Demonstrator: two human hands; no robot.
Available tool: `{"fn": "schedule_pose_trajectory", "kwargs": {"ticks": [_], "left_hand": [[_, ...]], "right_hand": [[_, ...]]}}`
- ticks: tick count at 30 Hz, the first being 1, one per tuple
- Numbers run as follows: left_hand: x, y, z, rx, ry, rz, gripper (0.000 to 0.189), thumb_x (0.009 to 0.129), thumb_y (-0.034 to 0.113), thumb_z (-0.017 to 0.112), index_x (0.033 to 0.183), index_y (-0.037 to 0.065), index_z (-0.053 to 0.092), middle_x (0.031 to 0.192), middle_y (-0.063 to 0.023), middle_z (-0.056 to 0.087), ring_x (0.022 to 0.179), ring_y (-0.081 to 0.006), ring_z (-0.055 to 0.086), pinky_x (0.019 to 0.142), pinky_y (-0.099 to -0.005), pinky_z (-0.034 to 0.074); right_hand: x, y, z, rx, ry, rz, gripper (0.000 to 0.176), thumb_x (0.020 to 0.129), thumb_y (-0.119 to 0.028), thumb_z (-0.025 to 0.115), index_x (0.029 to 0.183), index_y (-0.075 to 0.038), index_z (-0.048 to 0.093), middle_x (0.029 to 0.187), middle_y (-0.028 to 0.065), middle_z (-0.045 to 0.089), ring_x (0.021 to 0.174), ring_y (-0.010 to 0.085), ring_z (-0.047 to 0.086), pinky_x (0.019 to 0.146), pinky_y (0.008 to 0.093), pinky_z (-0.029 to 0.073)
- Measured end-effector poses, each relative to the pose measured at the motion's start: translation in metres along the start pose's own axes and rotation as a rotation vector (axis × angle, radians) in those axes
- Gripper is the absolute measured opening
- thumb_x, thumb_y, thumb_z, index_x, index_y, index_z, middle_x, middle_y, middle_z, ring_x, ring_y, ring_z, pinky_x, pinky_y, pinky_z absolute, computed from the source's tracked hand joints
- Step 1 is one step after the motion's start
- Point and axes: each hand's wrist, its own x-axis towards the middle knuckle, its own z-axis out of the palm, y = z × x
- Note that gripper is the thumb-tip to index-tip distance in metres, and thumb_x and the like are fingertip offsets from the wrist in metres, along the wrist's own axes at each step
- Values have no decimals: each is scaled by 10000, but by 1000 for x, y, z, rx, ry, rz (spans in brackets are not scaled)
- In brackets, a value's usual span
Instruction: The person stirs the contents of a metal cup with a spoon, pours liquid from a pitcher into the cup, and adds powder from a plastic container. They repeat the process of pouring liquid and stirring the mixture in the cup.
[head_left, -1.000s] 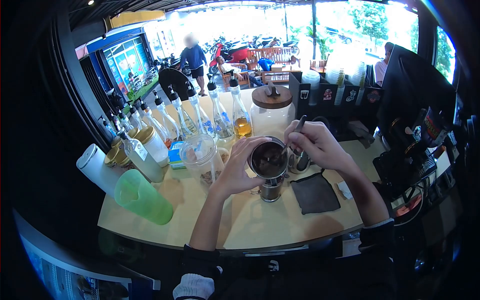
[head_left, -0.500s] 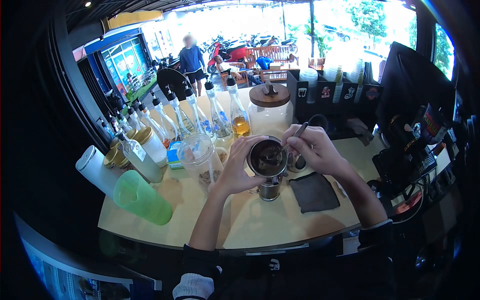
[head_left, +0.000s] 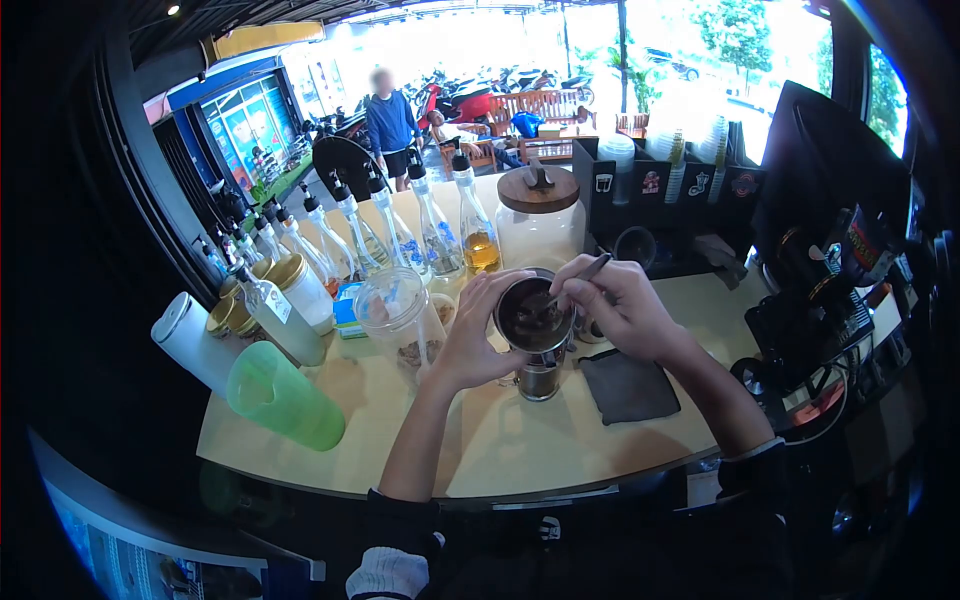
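My left hand [head_left: 468,338] is wrapped round the side of a round metal cup [head_left: 538,352] with dark brown liquid in it. The cup's mouth faces me. In my right hand [head_left: 625,308] a spoon [head_left: 598,266] is pinched, its handle rising above the fingers and its lower end inside the cup. Under the cup a smaller metal vessel [head_left: 539,383] rests on the counter, partly hidden. A clear plastic jar [head_left: 392,312] with brown powder low inside stands left of my left hand. A dark folded cloth [head_left: 630,386] lies below my right hand.
Pump bottles [head_left: 400,232] line the counter's far edge beside a wood-lidded glass jar [head_left: 541,228]. A green pitcher [head_left: 285,395] stands at left, a black cup holder [head_left: 680,190] at back right. Beyond the counter stands a person in blue [head_left: 392,122]; another reclines on a bench.
My right hand has shifted slightly with the spoon, whose handle now leans differently over the cup. The cup stays in my left hand. The person in blue has moved slightly right.
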Motion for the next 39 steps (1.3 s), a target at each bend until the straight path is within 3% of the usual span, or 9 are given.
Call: {"fn": "schedule_pose_trajectory", "kwargs": {"ticks": [4, 6, 12, 14, 27, 30, 37, 39], "left_hand": [[0, -1, 0, 13, -5, -5, 780, 591, 203, 775, 1306, 146, 469, 1298, -65, 532, 1269, -261, 460, 1145, -489, 195], [-1, 0, -1, 11, -12, 1, 787, 595, 203, 772, 1316, 153, 460, 1306, -66, 528, 1273, -260, 457, 1147, -489, 189], [-1, 1, -1, 21, -21, -17, 797, 596, 199, 765, 1324, 151, 444, 1321, -70, 513, 1284, -262, 443, 1152, -482, 176], [-2, 2, -2, 25, -20, -16, 795, 597, 189, 761, 1325, 148, 442, 1325, -72, 510, 1286, -264, 440, 1152, -480, 177], [-2, 3, -2, 77, -12, 14, 806, 600, 150, 751, 1334, 143, 419, 1339, -78, 498, 1288, -272, 438, 1143, -500, 187], [-2, 5, -3, 71, -20, 13, 805, 597, 154, 749, 1331, 143, 420, 1332, -77, 501, 1285, -271, 440, 1144, -500, 184], [-2, 2, -1, 70, -23, 36, 802, 596, 143, 733, 1332, 144, 413, 1326, -80, 503, 1285, -277, 438, 1146, -503, 178], [-3, 1, 0, 87, -16, 36, 805, 597, 134, 725, 1336, 145, 406, 1326, -84, 500, 1285, -281, 437, 1146, -505, 176]], "right_hand": [[1, 2, 0, -11, 8, 6, 152, 943, -81, 510, 928, 26, 617, 745, 98, 646, 671, 146, 647, 627, 275, 493], [2, 5, -3, 40, 38, 45, 176, 970, -74, 469, 938, 28, 609, 752, 20, 605, 669, 49, 538, 614, 213, 450], [4, 7, -5, -22, 21, 28, 186, 970, -70, 465, 929, 34, 614, 760, 29, 600, 673, 52, 545, 614, 212, 448], [3, 10, -4, -20, -18, -33, 165, 940, -113, 537, 963, 24, 627, 697, 89, 638, 632, 129, 637, 581, 264, 487], [7, 9, -7, 33, -4, 22, 166, 942, -108, 533, 956, 33, 618, 733, 93, 645, 687, 134, 650, 625, 274, 501], [9, 1, -7, 21, -83, 58, 158, 932, -99, 538, 953, 36, 617, 729, 101, 643, 674, 165, 652, 625, 283, 500], [21, 4, -17, -150, -114, -64, 188, 923, -131, 559, 914, 47, 616, 723, 162, 616, 629, 249, 615, 605, 336, 475], [22, 3, -14, -171, -241, -68, 191, 920, -136, 566, 918, 50, 614, 727, 175, 610, 631, 286, 600, 601, 345, 465]]}}
